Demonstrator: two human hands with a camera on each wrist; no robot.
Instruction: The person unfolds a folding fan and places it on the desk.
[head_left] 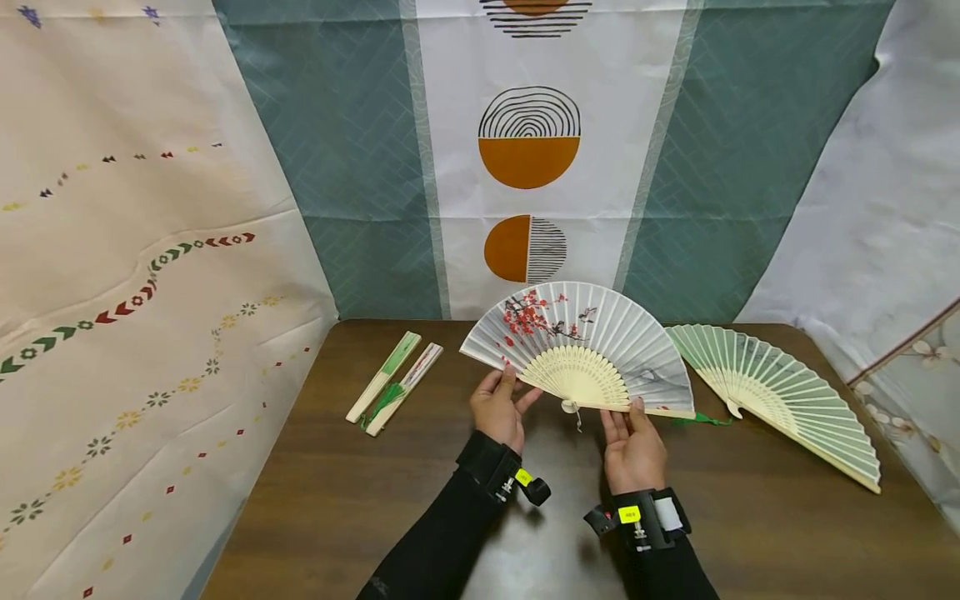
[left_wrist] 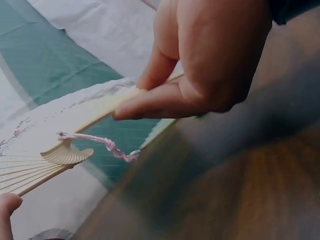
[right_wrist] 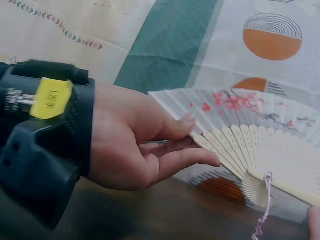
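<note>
A white folding fan [head_left: 577, 358] with red blossoms is spread wide above the table, its pale ribs fanned out. My left hand [head_left: 498, 417] pinches its left outer rib between thumb and fingers. At the other side my right hand [head_left: 633, 458] pinches the right outer rib near the leaf. From the pivot hangs a short pinkish cord [right_wrist: 265, 215], clear in both wrist views. The left wrist view looks across at the right hand [left_wrist: 200, 60] on the rib; the right wrist view shows the left hand [right_wrist: 140, 137] on its rib.
A pale green open fan [head_left: 802, 400] lies on the table [head_left: 337, 517] at the right. At the back left lie two folded fans, one green [head_left: 393, 358] and one white [head_left: 420, 368], with a green tassel [head_left: 386, 398]. A patterned cloth [head_left: 360, 167] hangs behind the table.
</note>
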